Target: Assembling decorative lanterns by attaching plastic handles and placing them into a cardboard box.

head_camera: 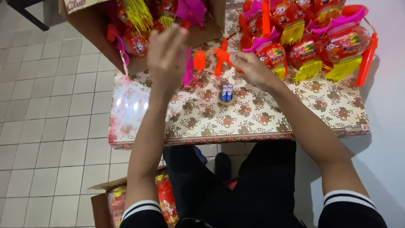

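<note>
My left hand (165, 55) is raised over the table's far left, fingers curled on a pink plastic lantern part (188, 69) that hangs below it. My right hand (253, 69) grips an orange plastic handle piece (221, 57) near the table's middle. A small orange round piece (199, 60) sits between the two hands. Two small batteries (227, 92) stand upright on a ring just in front of my hands.
A small table with a floral cloth (270, 118) holds a row of red and yellow toy lanterns (308, 52) at the far right. An open cardboard box (105, 38) of lantern parts sits at the far left. Another box (109, 202) rests on the tiled floor by my legs.
</note>
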